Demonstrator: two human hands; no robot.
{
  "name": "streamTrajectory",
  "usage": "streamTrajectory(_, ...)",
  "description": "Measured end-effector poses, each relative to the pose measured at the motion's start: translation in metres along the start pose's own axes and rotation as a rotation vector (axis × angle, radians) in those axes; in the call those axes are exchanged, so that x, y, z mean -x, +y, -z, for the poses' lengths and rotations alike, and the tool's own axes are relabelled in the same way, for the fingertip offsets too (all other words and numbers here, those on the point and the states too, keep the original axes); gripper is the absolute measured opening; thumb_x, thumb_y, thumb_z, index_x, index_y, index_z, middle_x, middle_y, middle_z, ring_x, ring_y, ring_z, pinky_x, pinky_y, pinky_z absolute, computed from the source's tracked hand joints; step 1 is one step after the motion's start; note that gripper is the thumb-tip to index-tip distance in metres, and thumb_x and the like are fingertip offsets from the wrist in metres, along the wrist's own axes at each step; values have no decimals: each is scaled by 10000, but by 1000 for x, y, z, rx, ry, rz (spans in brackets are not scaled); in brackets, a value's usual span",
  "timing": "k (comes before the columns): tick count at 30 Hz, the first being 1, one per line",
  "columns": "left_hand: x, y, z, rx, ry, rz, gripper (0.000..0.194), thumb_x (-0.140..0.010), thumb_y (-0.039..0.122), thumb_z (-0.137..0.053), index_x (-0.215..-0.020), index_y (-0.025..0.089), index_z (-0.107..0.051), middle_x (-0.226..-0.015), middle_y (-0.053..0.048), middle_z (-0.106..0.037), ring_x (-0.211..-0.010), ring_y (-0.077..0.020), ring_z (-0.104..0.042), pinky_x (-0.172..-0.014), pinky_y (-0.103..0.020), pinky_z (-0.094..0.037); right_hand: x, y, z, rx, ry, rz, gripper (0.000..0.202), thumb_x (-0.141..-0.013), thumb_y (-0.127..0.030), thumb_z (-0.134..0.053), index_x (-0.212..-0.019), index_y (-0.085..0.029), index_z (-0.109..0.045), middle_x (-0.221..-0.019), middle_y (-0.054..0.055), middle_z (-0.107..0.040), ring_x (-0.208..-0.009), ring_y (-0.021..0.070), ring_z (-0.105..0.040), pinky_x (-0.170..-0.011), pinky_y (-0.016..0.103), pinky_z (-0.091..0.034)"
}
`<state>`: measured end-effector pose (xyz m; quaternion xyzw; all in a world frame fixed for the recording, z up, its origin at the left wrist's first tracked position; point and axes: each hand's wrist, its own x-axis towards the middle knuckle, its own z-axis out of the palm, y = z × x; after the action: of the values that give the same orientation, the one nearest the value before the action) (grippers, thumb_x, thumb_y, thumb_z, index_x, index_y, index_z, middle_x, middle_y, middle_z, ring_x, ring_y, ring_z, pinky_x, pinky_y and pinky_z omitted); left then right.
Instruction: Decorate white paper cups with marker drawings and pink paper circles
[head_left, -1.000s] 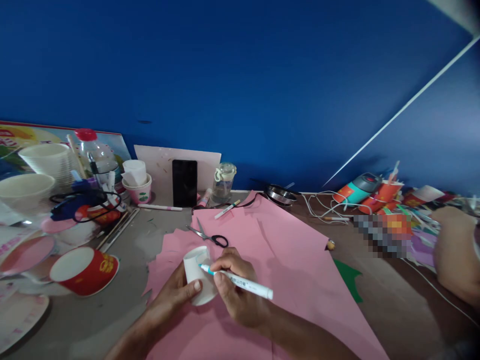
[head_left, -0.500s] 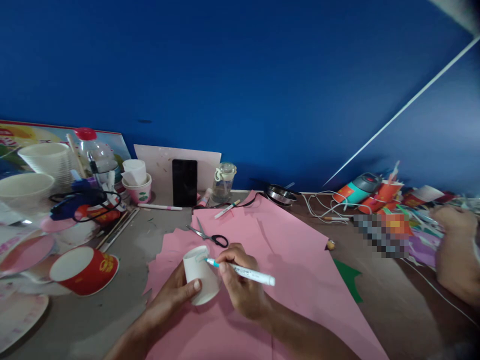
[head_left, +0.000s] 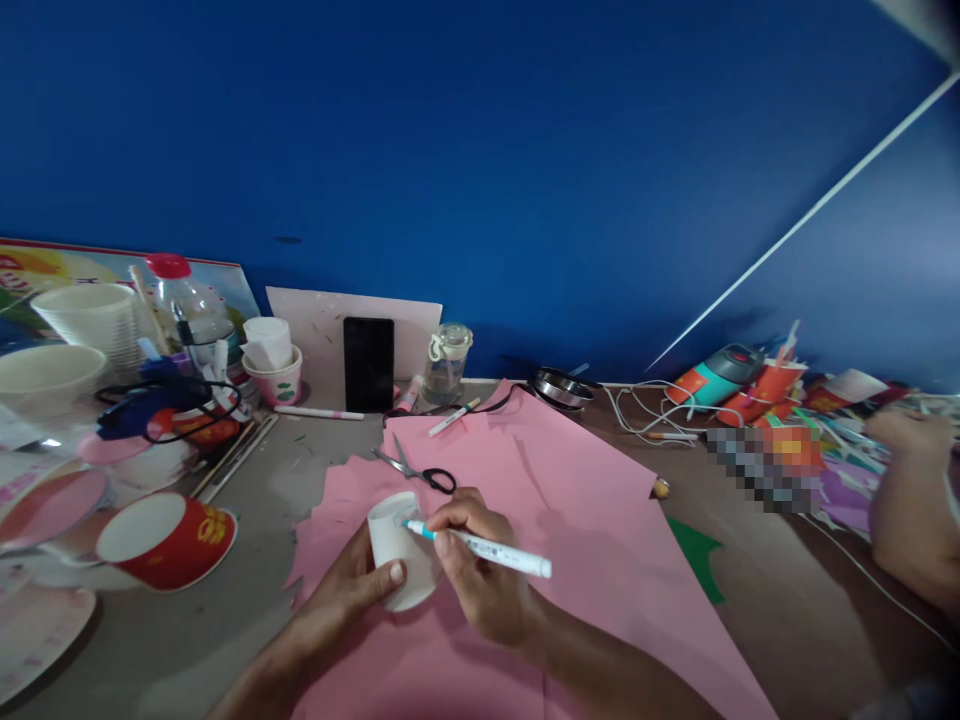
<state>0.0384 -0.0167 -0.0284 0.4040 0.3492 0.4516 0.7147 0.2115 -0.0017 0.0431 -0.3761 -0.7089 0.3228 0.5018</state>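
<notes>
My left hand (head_left: 358,580) is closed around a white paper cup (head_left: 401,570), its thumb pressed on the near side. In my right hand (head_left: 480,580) is a white marker pen (head_left: 506,555) with a teal tip, which meets the cup's side near its upper end. Faint teal lines show on the cup there. Beneath both hands lies pink paper (head_left: 585,560) with a jagged left edge. Just beyond the cup, scissors (head_left: 431,477) with black handles rest on the paper. Another marker (head_left: 454,417) lies farther back on it.
A red paper cup (head_left: 169,540) lies on its side at left, near stacked white bowls (head_left: 94,320). A phone (head_left: 369,365) and a glass jar (head_left: 448,365) stand by the wall. Green paper (head_left: 697,555) lies to the right; another person's arm (head_left: 911,500) is at far right.
The marker's tip has shifted slightly left and down on the cup, and more teal line seems to show. My left hand's hold on the cup is unchanged.
</notes>
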Motion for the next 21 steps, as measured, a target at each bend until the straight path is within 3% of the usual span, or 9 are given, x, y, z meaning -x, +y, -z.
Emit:
streamTrajectory(11, 2, 13, -10, -50, 0, 29, 789, -730, 511, -720, -1395, 226, -404, -1147, -102, -590, -928, -239, -524, -762, -309, -422, 0, -1, 0, 26, 4, 1, 143, -855, -230, -502, -837, -177, -634, -723, 44, -584, -715, 179, -555, -617, 290, -458)
streamTrajectory(21, 2, 0, -2, 3, 7, 40, 787, -728, 496, -725, -1398, 233, -405, -1011, -74, -591, -867, -217, -504, -719, -298, -399, -4, 5, 3, 81, 55, -121, 200, -865, -279, -485, -789, -161, -628, -723, 50, -571, -734, 187, -561, -591, 279, -435)
